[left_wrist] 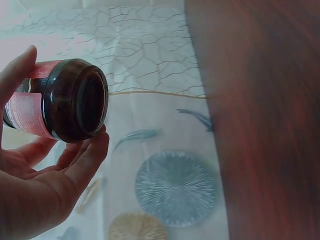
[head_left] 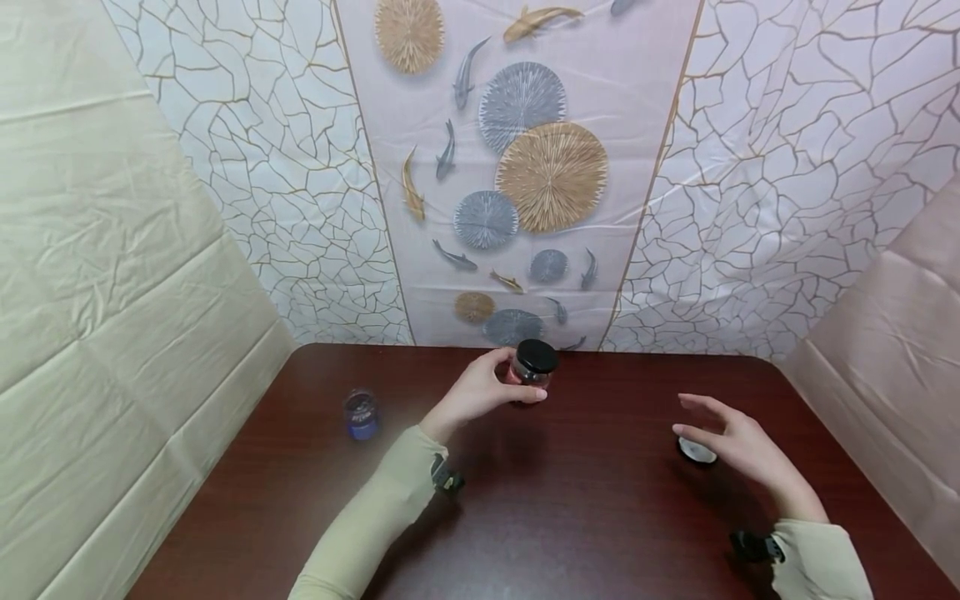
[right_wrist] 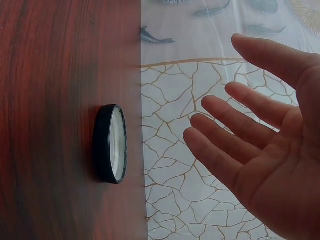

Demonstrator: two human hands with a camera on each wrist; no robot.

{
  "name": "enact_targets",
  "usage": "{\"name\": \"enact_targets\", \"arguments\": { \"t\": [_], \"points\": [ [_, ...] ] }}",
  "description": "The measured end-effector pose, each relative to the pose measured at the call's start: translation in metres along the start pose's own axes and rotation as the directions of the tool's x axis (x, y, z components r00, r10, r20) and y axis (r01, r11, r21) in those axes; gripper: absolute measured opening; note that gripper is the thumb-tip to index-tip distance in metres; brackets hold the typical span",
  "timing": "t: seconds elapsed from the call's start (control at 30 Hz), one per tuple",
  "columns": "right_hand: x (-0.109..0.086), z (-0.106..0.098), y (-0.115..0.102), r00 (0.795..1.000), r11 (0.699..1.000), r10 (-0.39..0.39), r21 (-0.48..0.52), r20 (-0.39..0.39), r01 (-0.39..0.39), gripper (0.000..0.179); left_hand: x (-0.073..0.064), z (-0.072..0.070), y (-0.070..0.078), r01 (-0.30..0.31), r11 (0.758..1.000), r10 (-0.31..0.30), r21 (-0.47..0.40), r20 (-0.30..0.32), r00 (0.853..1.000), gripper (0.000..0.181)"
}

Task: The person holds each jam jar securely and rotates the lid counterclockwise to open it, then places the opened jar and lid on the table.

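Note:
Toward the back of the table, my left hand grips a small glass jar with a black lid on top. In the left wrist view the jar shows dark contents, a pink label and its rounded base, which is off the table. My right hand, fingers spread and holding nothing, hovers over a loose black lid. That lid lies with its white inner side up, apart from the fingers in the right wrist view.
A small clear jar with a blue label or contents stands on the left of the dark red-brown table. Patterned cloth hangs behind the table's back edge, and pale cloth walls flank both sides.

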State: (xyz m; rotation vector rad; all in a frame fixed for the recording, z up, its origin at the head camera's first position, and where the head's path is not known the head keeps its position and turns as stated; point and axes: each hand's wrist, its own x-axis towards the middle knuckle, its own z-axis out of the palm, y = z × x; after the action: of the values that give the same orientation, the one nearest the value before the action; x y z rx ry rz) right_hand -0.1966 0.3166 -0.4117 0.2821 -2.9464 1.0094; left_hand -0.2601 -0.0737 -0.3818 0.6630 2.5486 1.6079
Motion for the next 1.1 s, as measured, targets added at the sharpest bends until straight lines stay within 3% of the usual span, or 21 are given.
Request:
{"name": "enact_targets", "arguments": {
  "t": [0.23,0.43,0.73,1.1],
  "points": [
    [0.001,0.000,-0.001,1.000,1.000,-0.007,0.010,-0.001,0.007,0.071,-0.007,-0.010,0.011,-0.020,1.000,0.019,-0.012,-0.054,0.998,0.042],
    [0.001,0.000,-0.001,1.000,1.000,0.002,0.010,0.005,-0.002,0.073,-0.011,-0.014,0.008,-0.027,0.999,0.024,-0.023,-0.114,0.993,0.041],
    [0.001,0.001,-0.003,1.000,1.000,-0.011,0.012,0.000,0.011,0.070,-0.017,-0.012,-0.007,-0.023,1.000,0.023,0.005,-0.098,0.995,0.038],
    [0.004,0.014,-0.019,0.998,0.997,-0.059,0.054,-0.005,0.060,0.066,-0.028,-0.004,-0.010,0.014,1.000,-0.014,-0.011,-0.086,0.996,0.042]
  ]
}}
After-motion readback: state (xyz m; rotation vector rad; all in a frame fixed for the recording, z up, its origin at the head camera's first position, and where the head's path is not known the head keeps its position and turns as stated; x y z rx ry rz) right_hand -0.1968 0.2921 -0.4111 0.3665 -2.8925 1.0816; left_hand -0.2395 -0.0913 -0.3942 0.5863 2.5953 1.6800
